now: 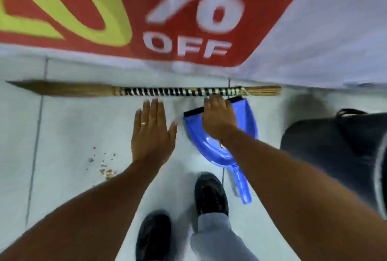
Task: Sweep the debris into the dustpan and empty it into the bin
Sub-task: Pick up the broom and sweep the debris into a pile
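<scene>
Hands reach down toward the tools in the head view. The right hand (218, 117) hangs over the blue dustpan (219, 135), fingertips near the striped wrapped handle of the grass broom (146, 91); whether it grips anything I cannot tell. The left hand (152, 130) is spread flat and empty, just short of the broom at about 12 o'clock.

The step in hand looks like picking up the broom. Done well, the grip should land on the wrapped section, near its middle, so the bristle end at 9 o'clock swings freely. The debris (104, 166) lies scattered at 8 o'clock; the dustpan's mouth now faces away from it and wants turning round.

The floor (69, 126) is pale smooth tile with dark joints. A red sale banner (188, 19) fills 12 o'clock, and a black-lined bin (339, 151) sits at 3 o'clock.
</scene>
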